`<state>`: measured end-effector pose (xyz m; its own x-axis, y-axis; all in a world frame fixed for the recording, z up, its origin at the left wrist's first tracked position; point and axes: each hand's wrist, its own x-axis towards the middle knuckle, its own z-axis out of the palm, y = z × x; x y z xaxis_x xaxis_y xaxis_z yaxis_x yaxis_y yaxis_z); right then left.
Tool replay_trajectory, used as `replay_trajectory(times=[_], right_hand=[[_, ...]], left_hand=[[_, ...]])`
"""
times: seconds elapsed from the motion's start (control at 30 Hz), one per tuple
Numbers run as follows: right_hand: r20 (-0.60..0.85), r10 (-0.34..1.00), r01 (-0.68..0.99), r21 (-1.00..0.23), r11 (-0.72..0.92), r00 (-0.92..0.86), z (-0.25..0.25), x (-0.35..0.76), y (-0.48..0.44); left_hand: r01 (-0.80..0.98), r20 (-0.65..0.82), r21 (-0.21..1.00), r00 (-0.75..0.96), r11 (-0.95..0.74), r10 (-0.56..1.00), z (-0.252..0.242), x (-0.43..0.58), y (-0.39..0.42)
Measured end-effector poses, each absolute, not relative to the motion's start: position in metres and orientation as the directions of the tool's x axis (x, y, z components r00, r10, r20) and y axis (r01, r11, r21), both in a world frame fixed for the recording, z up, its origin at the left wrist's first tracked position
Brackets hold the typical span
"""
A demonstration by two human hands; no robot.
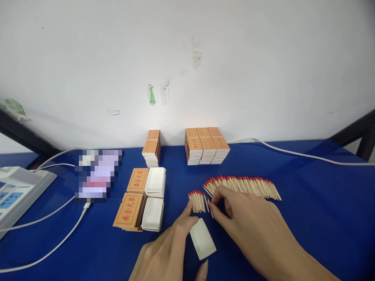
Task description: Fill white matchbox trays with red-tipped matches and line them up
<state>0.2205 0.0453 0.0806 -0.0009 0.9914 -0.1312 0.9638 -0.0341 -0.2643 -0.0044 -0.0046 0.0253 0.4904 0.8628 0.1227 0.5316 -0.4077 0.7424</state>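
My right hand (249, 218) pinches a single match (208, 199) with a red head between thumb and forefinger. Just left of it lies a small group of matches (198, 203), heads pointing away from me. My left hand (172, 246) has its fingers stretched and its thumb apart. One fingertip rests by the left side of the small group; another touches the top corner of a white inner tray (203, 240) lying on the blue table. Behind my right hand spreads a long row of matches (246, 185), partly hidden by that hand.
At left stand stacks of orange matchbox sleeves (130, 210) beside stacked white trays (152, 214). Matchboxes are piled against the wall in a narrow stack (151, 147) and a wider block (206, 144). A blurred phone (99, 173), white cables and a power strip (23, 187) lie far left.
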Motion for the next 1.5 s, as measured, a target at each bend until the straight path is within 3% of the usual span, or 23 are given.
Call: replay_trajectory(times=[0.47, 0.83, 1.3, 1.5], right_hand=[[-0.126, 0.990, 0.965, -0.248, -0.087, 0.057, 0.077, 0.212, 0.049], [-0.008, 1.000, 0.949, -0.316, -0.017, 0.015, 0.076, 0.215, 0.045], [0.244, 0.970, 0.990, -0.133, 0.053, -0.019, 0.060, 0.218, 0.046], [0.314, 0.947, 0.998, 0.002, 0.065, -0.063, 0.057, 0.217, 0.043]], left_hand=[[0.563, 0.123, 0.713, 0.487, -0.418, 0.865, 0.020, -0.003, -0.005], [0.501, 0.114, 0.776, 0.487, -0.384, 0.866, 0.011, -0.004, 0.001], [0.430, 0.057, 0.860, 0.455, -0.275, 0.889, 0.025, 0.009, 0.022], [0.422, 0.047, 0.869, 0.452, -0.260, 0.891, 0.020, 0.011, 0.024]])
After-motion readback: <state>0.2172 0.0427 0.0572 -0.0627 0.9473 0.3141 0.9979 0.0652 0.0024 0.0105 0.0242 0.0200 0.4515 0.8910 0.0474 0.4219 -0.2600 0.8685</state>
